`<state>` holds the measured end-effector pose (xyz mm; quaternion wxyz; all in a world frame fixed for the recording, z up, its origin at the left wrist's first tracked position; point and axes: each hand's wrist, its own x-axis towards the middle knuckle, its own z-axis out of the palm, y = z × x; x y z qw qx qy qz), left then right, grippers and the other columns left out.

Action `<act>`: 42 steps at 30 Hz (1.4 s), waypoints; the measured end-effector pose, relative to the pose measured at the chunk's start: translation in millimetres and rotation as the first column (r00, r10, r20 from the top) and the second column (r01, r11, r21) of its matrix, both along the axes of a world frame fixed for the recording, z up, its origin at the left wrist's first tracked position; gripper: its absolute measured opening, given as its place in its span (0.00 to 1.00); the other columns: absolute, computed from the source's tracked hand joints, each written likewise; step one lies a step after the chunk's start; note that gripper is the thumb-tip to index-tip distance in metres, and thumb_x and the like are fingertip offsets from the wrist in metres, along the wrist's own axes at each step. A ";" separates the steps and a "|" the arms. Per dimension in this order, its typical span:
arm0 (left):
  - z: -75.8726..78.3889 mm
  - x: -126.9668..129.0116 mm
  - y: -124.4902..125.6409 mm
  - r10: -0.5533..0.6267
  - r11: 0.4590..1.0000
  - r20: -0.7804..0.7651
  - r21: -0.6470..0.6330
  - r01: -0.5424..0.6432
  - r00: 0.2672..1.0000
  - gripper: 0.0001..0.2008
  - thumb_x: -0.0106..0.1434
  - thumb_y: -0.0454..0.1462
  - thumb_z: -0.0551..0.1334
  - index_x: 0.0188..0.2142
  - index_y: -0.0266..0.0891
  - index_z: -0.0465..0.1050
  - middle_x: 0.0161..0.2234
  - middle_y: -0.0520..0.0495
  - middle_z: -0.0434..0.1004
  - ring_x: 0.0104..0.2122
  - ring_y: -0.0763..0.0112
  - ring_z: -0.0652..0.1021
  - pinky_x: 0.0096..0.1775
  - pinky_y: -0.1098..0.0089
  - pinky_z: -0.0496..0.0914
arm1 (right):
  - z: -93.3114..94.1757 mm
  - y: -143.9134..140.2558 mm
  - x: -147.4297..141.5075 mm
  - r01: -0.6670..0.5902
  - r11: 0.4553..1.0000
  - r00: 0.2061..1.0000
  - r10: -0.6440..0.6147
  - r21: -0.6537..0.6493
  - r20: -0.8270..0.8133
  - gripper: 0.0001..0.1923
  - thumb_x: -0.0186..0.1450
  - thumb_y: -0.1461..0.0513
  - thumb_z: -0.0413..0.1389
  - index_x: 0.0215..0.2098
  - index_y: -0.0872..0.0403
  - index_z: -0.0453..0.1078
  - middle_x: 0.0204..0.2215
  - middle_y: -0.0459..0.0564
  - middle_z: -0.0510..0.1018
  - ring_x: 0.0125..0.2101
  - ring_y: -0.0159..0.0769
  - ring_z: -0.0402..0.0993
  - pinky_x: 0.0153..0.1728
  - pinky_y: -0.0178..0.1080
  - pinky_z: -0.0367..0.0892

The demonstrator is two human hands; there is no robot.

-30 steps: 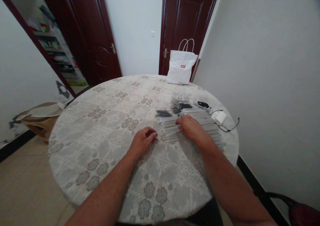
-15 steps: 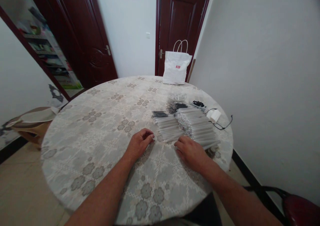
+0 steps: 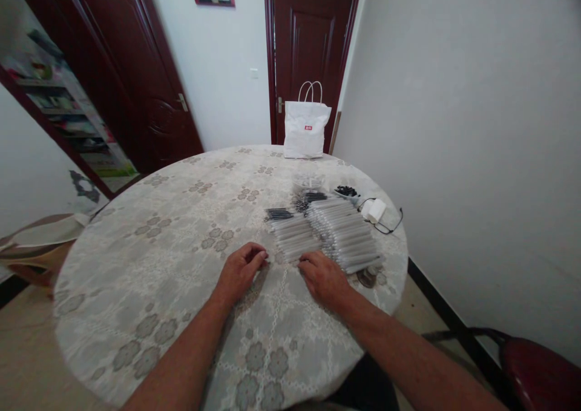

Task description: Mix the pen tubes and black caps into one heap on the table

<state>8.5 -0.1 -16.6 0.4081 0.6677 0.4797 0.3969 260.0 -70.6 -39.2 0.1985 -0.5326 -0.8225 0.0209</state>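
Two rows of clear plastic pen barrels (image 3: 333,235) lie on a round table with a flowered cloth (image 3: 149,259). My right hand (image 3: 323,278) rests palm down on the cloth, fingertips at the near end of the left row. My left hand (image 3: 239,270) lies loosely curled on the cloth just left of the barrels; I cannot tell whether anything is in it. Black refills (image 3: 278,213) and a pile of small springs (image 3: 308,199) sit beyond the barrels.
A heap of small black caps (image 3: 346,190), a white charger (image 3: 376,210) with a black cable, and a white paper bag (image 3: 306,128) sit toward the table's far side. A dark red chair (image 3: 540,362) stands at lower right; dark wooden doors are behind the table.
My right hand has drawn back off the top of the barrels to the cloth at their near end. The view has tilted up and shifted. My left hand has hardly moved.
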 end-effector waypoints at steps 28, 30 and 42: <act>2.9 19.6 42.1 0.197 0.905 -0.380 0.425 -0.018 0.904 0.18 0.70 0.41 0.59 0.57 0.40 0.70 0.53 0.38 0.78 0.53 0.56 0.79 0.56 0.54 0.74 | -4.9 -7.0 -4.0 0.274 0.958 0.951 -0.283 0.088 0.126 0.27 0.71 0.72 0.50 0.66 0.56 0.70 0.67 0.65 0.68 0.58 0.48 0.73 0.57 0.46 0.71; 6.7 29.9 62.7 0.224 0.867 -0.463 0.496 0.042 0.858 0.18 0.72 0.40 0.57 0.59 0.38 0.68 0.56 0.36 0.76 0.58 0.55 0.76 0.61 0.54 0.70 | -1.2 -4.7 -6.3 0.268 0.962 0.944 -0.272 0.048 0.186 0.28 0.70 0.73 0.50 0.66 0.57 0.69 0.69 0.66 0.66 0.59 0.49 0.74 0.57 0.46 0.72; 6.8 88.6 160.0 0.083 0.900 -0.797 0.319 0.299 0.598 0.24 0.76 0.45 0.53 0.63 0.34 0.69 0.55 0.33 0.78 0.55 0.55 0.78 0.57 0.58 0.70 | 17.0 29.3 -20.6 0.263 0.958 0.921 -0.216 -0.110 0.323 0.26 0.71 0.71 0.51 0.66 0.56 0.68 0.64 0.65 0.71 0.53 0.46 0.78 0.51 0.43 0.76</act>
